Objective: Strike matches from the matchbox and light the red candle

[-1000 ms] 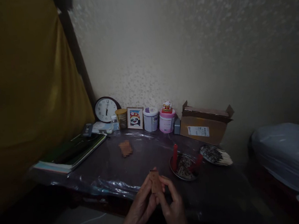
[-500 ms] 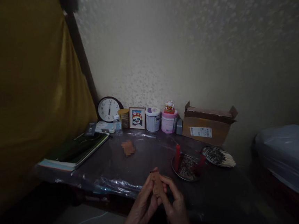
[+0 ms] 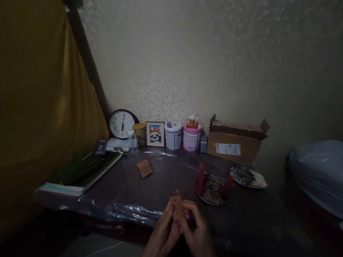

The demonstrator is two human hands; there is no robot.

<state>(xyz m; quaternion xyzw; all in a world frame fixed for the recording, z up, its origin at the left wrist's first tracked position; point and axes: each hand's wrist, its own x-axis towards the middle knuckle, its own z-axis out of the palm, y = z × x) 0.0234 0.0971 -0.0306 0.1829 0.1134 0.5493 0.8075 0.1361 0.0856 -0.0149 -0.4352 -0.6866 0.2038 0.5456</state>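
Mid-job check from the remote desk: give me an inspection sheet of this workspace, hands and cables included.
Surface: dark tabletop under a crinkled transparent plastic sheet.
Things: small brown tag pinched upright; second brown tag lying on the plastic.
Clutter: notebooks, wall clock, framed panda picture, two tubs, open cardboard box, metal dish with red sticks, plate of white-tipped sticks.
Hands: left hand and right hand both hold the tag.
Cables: thin white cord on the floor below.
Surroundings: mustard curtain, speckled wall, plastic-wrapped bundle.
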